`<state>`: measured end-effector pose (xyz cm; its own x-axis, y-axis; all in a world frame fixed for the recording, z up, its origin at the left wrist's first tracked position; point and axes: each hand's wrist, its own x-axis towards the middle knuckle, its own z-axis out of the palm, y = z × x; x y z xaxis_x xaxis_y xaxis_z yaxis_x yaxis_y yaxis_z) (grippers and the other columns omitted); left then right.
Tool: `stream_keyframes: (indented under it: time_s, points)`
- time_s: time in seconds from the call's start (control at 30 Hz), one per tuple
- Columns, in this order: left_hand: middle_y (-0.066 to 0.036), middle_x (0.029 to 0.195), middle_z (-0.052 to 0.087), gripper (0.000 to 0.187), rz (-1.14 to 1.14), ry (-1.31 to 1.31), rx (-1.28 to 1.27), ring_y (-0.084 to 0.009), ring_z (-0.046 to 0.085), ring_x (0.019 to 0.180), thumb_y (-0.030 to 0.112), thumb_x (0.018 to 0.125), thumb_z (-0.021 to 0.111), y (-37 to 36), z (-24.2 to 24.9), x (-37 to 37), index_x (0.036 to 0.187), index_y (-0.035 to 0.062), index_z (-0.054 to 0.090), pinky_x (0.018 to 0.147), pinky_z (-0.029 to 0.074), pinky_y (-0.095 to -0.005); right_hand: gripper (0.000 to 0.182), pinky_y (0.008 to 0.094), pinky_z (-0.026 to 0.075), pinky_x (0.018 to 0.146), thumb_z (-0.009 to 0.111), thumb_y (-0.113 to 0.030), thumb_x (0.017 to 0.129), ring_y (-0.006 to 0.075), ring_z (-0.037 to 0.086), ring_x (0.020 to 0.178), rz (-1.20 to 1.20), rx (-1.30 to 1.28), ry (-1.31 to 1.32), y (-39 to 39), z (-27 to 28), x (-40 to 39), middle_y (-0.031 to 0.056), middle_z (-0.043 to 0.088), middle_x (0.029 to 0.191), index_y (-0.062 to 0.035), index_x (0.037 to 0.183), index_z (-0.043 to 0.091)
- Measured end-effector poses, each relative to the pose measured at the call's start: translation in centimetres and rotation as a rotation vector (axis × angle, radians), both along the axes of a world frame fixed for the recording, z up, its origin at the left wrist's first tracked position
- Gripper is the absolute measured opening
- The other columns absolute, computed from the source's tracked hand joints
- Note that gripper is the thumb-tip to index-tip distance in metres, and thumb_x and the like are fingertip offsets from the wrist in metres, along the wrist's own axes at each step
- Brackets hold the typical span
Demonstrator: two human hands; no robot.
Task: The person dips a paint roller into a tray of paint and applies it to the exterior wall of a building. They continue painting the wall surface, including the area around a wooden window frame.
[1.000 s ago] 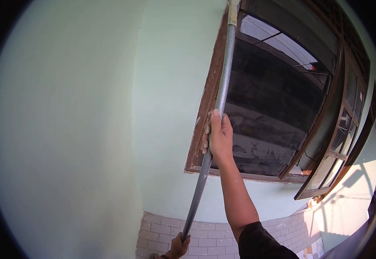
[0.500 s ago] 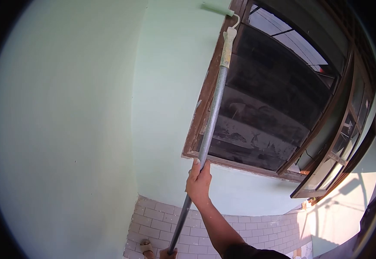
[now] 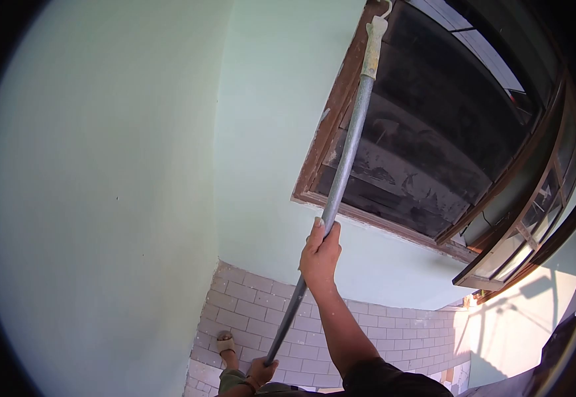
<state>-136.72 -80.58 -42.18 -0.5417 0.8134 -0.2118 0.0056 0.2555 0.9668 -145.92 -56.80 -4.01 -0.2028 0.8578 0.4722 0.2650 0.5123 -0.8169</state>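
Note:
My right hand (image 3: pixel 321 255) is wrapped round the middle of a long grey metal pole (image 3: pixel 346 162), in front of the pale green wall (image 3: pixel 274 99) below the window. Near the bottom edge, my left hand (image 3: pixel 261 372) grips the pole's lower end. A paint-stained whitish handle (image 3: pixel 373 49) tops the pole, and a bent wire (image 3: pixel 386 9) runs up from it out of the frame. The roller itself is out of view. The pole slants up to the right, across the brown window frame (image 3: pixel 314 155).
Dark window glass (image 3: pixel 433 126) fills the upper middle. An open window sash (image 3: pixel 523 228) juts out at the right. Another pale green wall (image 3: pixel 102 198) stands at the left. Below are grey brick-patterned tiles (image 3: pixel 248 308) and a sandalled foot (image 3: pixel 225 344).
The window, pole and both hands appear higher and farther right. The green roller has left the top of the view. More of my left hand and the foot shows.

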Motion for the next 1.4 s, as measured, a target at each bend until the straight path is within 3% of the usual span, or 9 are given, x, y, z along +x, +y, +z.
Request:
stream_keyframes:
  time_s: [0.13, 0.3, 0.37, 0.4, 0.5, 0.83, 1.1, 1.33, 1.4]
  points:
    - [-0.019, 0.057, 0.053, 0.035, 0.003, -0.024, -0.044, -0.0394, 0.056, 0.057, 0.029, 0.075, 0.068, -4.6, -3.5, 1.0, 0.059, 0.0010, 0.054, 0.054, 0.042, -0.0454, 0.029, 0.0260, 0.035, 0.042, 0.042, -0.030, 0.099, 0.0064, 0.041, 0.047, 0.035, -0.035, 0.027, -2.1, -3.6, 0.4, 0.0019, 0.045, 0.055, -0.0023, 0.090, 0.041]
    - [-0.019, 0.055, 0.052, 0.034, -0.039, -0.104, -0.027, -0.0359, 0.055, 0.053, 0.028, 0.080, 0.063, 2.0, 5.9, -2.5, 0.063, -0.0004, 0.054, 0.051, 0.041, -0.0428, 0.035, 0.0255, 0.035, 0.034, 0.039, -0.038, 0.099, 0.0061, 0.037, 0.039, 0.041, 0.019, 0.062, 1.4, 3.3, -1.4, -0.0009, 0.039, 0.054, -0.0050, 0.085, 0.039]
    - [-0.020, 0.057, 0.054, 0.034, -0.024, -0.038, -0.009, -0.0353, 0.056, 0.053, 0.029, 0.079, 0.063, 3.2, 4.5, -2.4, 0.063, 0.0000, 0.055, 0.050, 0.041, -0.0428, 0.026, 0.0358, 0.037, 0.043, 0.044, -0.025, 0.099, 0.0194, 0.046, 0.043, 0.038, -0.067, 0.037, 1.5, 4.1, -1.3, 0.0119, 0.046, 0.054, -0.0008, 0.090, 0.041]
    - [-0.019, 0.057, 0.054, 0.032, -0.044, -0.024, -0.067, -0.0363, 0.057, 0.054, 0.028, 0.077, 0.065, 2.3, 5.0, -2.2, 0.062, 0.0004, 0.056, 0.051, 0.042, -0.0428, 0.035, 0.0248, 0.035, 0.036, 0.039, -0.037, 0.100, 0.0060, 0.038, 0.040, 0.039, -0.002, 0.057, 1.3, 1.8, -1.1, -0.0009, 0.039, 0.054, -0.0051, 0.085, 0.038]
    - [-0.019, 0.057, 0.055, 0.033, -0.047, 0.089, -0.137, -0.0362, 0.058, 0.055, 0.029, 0.074, 0.067, -4.0, -2.3, 1.0, 0.061, 0.0010, 0.057, 0.053, 0.043, -0.0427, 0.029, 0.0232, 0.032, 0.043, 0.042, -0.031, 0.099, 0.0039, 0.040, 0.050, 0.056, -0.112, 0.012, -2.3, -5.6, 0.8, -0.0011, 0.041, 0.056, -0.0034, 0.089, 0.040]
    - [-0.019, 0.054, 0.053, 0.031, 0.086, -0.225, -0.155, -0.0370, 0.056, 0.053, 0.020, 0.069, 0.070, -3.6, -6.6, 1.1, 0.055, -0.0006, 0.053, 0.051, 0.042, -0.0431, 0.026, 0.0300, 0.035, 0.041, 0.044, -0.026, 0.099, 0.0122, 0.041, 0.042, 0.130, -0.246, 0.063, -1.9, -3.9, 0.4, 0.0063, 0.044, 0.052, -0.0008, 0.094, 0.042]
    - [-0.020, 0.057, 0.056, 0.022, -0.045, -0.014, -0.281, -0.0275, 0.062, 0.053, 0.017, 0.072, 0.068, -12.7, -2.1, 0.9, 0.063, -0.0019, 0.059, 0.052, 0.045, -0.0397, 0.027, 0.0235, 0.034, 0.033, 0.047, -0.028, 0.098, 0.0048, 0.038, 0.039, 0.197, -0.297, 0.063, -7.0, -13.1, 2.1, -0.0018, 0.040, 0.056, -0.0061, 0.087, 0.036]
    - [-0.014, 0.059, 0.062, 0.023, -0.199, 0.050, -0.273, -0.0237, 0.065, 0.059, 0.023, 0.075, 0.068, -6.2, 3.9, -2.3, 0.069, 0.0005, 0.064, 0.057, 0.050, -0.0357, 0.021, 0.0220, 0.036, 0.033, 0.050, -0.023, 0.096, 0.0048, 0.041, 0.040, 0.371, -0.391, 0.271, -7.4, -8.6, 4.6, -0.0013, 0.041, 0.059, -0.0088, 0.090, 0.036]
    - [-0.011, 0.078, 0.068, 0.033, -0.344, 0.067, -0.103, -0.0233, 0.067, 0.077, 0.036, 0.076, 0.073, -3.7, 3.5, -3.6, 0.087, 0.0051, 0.066, 0.069, 0.052, -0.0337, 0.019, 0.0216, 0.036, 0.034, 0.049, -0.023, 0.097, 0.0052, 0.041, 0.040, 0.417, -0.317, 0.323, -7.2, -5.9, 5.7, -0.0011, 0.042, 0.060, -0.0086, 0.091, 0.037]
